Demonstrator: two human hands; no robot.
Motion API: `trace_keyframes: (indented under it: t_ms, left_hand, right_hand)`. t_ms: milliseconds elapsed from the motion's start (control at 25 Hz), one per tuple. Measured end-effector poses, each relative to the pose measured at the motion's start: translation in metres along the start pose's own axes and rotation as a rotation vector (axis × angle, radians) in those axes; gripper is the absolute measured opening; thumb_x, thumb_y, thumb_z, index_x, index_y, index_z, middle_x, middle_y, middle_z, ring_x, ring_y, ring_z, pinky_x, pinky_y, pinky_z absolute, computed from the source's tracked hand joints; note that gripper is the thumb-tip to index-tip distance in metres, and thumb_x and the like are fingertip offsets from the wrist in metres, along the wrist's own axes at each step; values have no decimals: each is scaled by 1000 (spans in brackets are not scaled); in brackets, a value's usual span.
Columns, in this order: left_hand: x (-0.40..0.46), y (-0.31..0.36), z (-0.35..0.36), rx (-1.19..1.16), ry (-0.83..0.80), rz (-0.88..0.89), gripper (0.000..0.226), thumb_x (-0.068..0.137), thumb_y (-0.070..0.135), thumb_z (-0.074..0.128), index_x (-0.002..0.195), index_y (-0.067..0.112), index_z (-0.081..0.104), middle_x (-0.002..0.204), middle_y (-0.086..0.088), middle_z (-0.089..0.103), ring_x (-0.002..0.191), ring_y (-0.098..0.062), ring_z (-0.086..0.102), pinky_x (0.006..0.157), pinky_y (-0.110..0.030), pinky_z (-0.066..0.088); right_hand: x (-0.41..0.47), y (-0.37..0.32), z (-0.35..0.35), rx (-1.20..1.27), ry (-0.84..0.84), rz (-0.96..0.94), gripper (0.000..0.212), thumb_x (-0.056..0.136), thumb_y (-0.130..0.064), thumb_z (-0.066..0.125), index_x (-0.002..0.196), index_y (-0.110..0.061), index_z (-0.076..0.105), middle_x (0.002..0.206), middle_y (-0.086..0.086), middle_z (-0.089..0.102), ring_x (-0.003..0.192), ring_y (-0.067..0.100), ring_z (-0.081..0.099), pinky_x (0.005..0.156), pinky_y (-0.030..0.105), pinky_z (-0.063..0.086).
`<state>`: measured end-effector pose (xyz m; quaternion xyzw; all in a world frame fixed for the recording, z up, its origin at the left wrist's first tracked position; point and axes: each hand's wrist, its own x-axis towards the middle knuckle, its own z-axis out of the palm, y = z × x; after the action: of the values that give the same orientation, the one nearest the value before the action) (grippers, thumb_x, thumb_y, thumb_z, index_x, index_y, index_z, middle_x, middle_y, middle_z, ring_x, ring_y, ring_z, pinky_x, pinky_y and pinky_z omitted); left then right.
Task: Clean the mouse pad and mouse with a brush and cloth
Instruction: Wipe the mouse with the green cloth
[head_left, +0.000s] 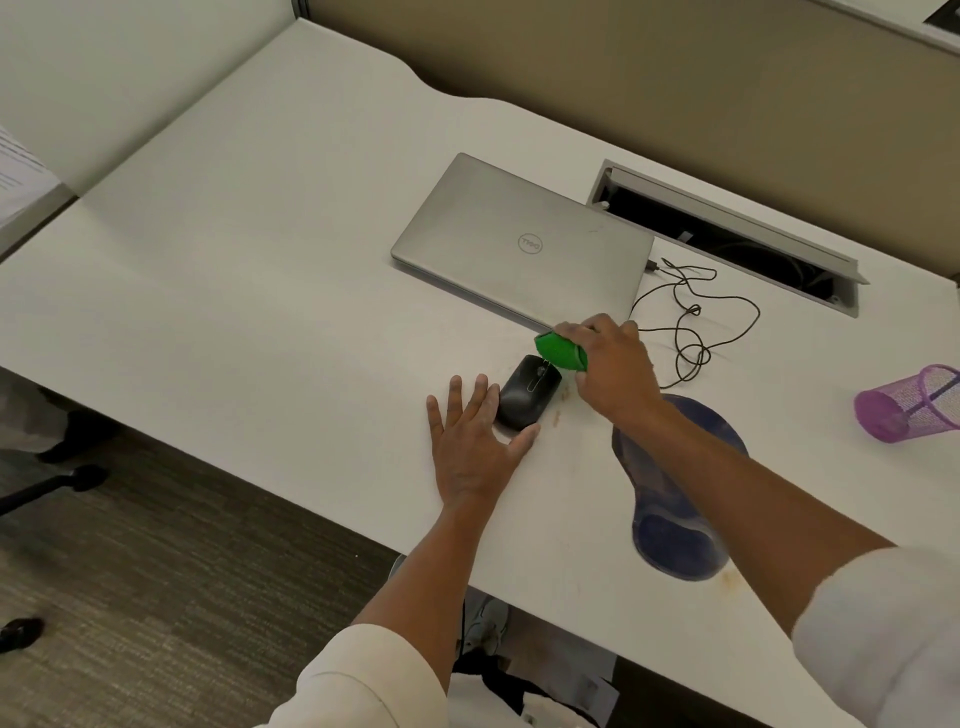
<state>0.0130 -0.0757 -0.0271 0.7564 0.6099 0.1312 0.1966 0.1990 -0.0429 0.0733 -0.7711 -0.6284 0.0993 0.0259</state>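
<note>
1. White desk (234, 270) fills most of the view, with a tan partition wall behind its far edge and dark carpet below its near edge.
2. The left hand (475, 447) lies flat on the desk with fingers spread, grasping nothing; its index finger and thumb touch the left and near sides of the black mouse (527, 392).
3. The mouse sits near the middle of the desk, closer to the near edge than to the far one, just in front of the closed grey laptop (519, 244).
4. The right hand (613, 366) is clenched around a green cleaning tool (561, 351); whether it is the brush or the cloth cannot be told. The green tip meets the far end of the mouse.
5. A blue mouse pad (675, 519) with a wrist rest lies toward the near edge, right of the mouse and partly hidden under the right forearm.
6. A thin black cable (696, 322) loops on the desk to the right of the laptop.
7. A purple mesh cup (909, 402) lies tipped on its side near the right edge.
8. An open cable tray (727, 239) is set into the desk near the far edge.
</note>
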Motion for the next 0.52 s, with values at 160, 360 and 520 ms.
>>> trace_keyframes:
  t_ms: [160, 360, 520]
  left_hand:
    - [0, 1, -1, -5, -17, 0, 86, 90, 80, 36, 157, 25, 37, 166, 6, 30, 158, -20, 5, 127, -48, -7]
    - [1, 1, 0, -14, 2, -2, 87, 89, 81, 34, 156, 25, 38, 165, 6, 32, 158, -21, 7, 127, -49, -7]
    - [1, 2, 1, -28, 6, -23, 85, 88, 81, 37, 157, 31, 34, 163, 11, 33, 158, -19, 8, 127, -50, -4]
  right_hand:
    - [1, -30, 13, -168, -70, -42, 65, 80, -7, 65, 137, -35, 54, 129, 3, 50, 112, 33, 44, 90, 43, 45]
    - [20, -53, 0, -424, -84, -221, 40, 91, -13, 56, 126, -32, 62, 126, 3, 50, 117, 35, 42, 89, 44, 40]
    - [4, -84, 7, -508, -123, -400, 30, 96, -21, 53, 122, -30, 65, 125, 1, 50, 123, 36, 39, 92, 46, 40]
